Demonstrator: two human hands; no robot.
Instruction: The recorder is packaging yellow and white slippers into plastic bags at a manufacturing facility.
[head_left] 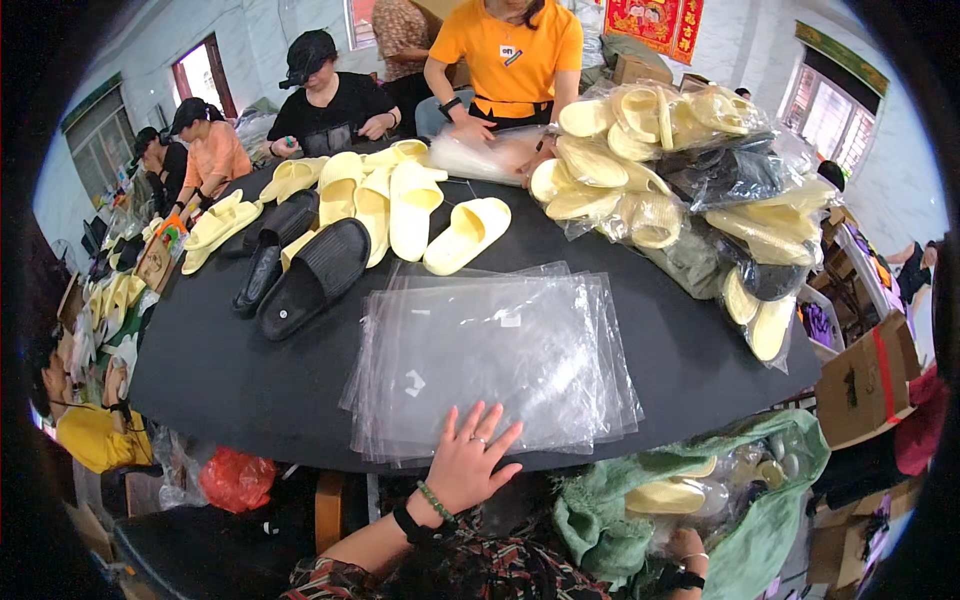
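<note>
My left hand [470, 455] lies with fingers spread on the near edge of a loose stack of clear plastic bags [490, 350]. My right hand [687, 545] is low at the right, beside the opening of a green woven sack [600, 500]. Its fingers are mostly hidden, so its grip does not show. Pale yellow slippers [668, 496] in clear wrapping lie inside that sack. Beyond the bags, a pale yellow slipper [468, 236] and a black slipper [315, 280] rest unwrapped on the black table [240, 400], alongside several more.
Bagged yellow and black slippers [640, 170] are heaped at the table's right. Across it, a person in an orange top [510, 60] handles clear plastic; another in black [335, 105] sits beside them. A cardboard box [865, 380] stands at the right, a red plastic bag [238, 478] at lower left.
</note>
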